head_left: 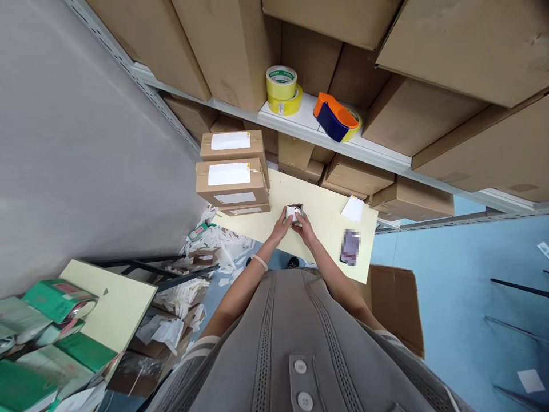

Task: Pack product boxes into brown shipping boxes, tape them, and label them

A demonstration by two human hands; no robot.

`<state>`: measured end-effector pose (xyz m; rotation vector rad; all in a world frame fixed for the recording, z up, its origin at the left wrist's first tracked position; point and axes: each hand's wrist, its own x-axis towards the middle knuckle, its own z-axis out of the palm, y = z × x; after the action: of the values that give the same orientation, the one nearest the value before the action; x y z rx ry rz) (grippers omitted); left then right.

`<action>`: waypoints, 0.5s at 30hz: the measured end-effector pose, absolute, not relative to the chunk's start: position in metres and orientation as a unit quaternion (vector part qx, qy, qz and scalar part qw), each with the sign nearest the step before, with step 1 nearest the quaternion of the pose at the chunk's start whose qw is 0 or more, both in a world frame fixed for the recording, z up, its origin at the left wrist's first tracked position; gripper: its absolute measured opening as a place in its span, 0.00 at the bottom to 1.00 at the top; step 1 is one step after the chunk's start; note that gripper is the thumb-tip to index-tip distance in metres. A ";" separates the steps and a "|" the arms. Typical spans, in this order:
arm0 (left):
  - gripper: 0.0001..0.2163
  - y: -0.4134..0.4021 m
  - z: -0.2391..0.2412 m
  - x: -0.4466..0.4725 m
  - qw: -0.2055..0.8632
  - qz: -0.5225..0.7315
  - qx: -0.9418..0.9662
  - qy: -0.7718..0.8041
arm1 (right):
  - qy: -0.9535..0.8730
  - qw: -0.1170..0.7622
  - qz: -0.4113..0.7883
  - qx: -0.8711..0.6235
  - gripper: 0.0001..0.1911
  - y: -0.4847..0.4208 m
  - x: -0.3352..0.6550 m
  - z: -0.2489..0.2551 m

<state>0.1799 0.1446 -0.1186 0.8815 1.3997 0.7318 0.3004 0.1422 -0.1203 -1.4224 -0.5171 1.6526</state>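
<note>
Left hand (280, 226) and right hand (306, 229) pinch a small white-and-dark box (293, 210) between them at the near side of a cream tabletop (323, 220), fingers curled around its sides, thumbs over the top. Held straight ahead of the worker, the box lies forward and to the right of the left hand, forward and to the left of the right; both touch it, and neither is plainly nearer. Which way its long axis runs is too small to tell. Labelled cardboard cartons (231, 189) stand to the left, while a blurred phone-shaped object (350, 247) and white paper (353, 208) lie to the right. On the shelf (309, 114) beyond rest yellow tape rolls (282, 91) and an orange-and-blue tape dispenser (337, 117).
</note>
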 end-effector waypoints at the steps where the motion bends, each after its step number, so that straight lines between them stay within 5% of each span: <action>1: 0.37 0.149 -0.118 0.180 0.615 0.320 0.382 0.611 | -0.206 0.436 0.666 -0.569 0.29 0.147 0.301 -0.119; 15: 0.35 0.180 -0.126 0.179 0.625 0.311 0.378 0.607 | -0.215 0.424 0.667 -0.574 0.26 0.178 0.303 -0.118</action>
<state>0.1787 0.1798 -0.1265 0.8684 1.3938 0.7140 0.3027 0.1779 -0.1178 -1.4373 -0.5376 1.6681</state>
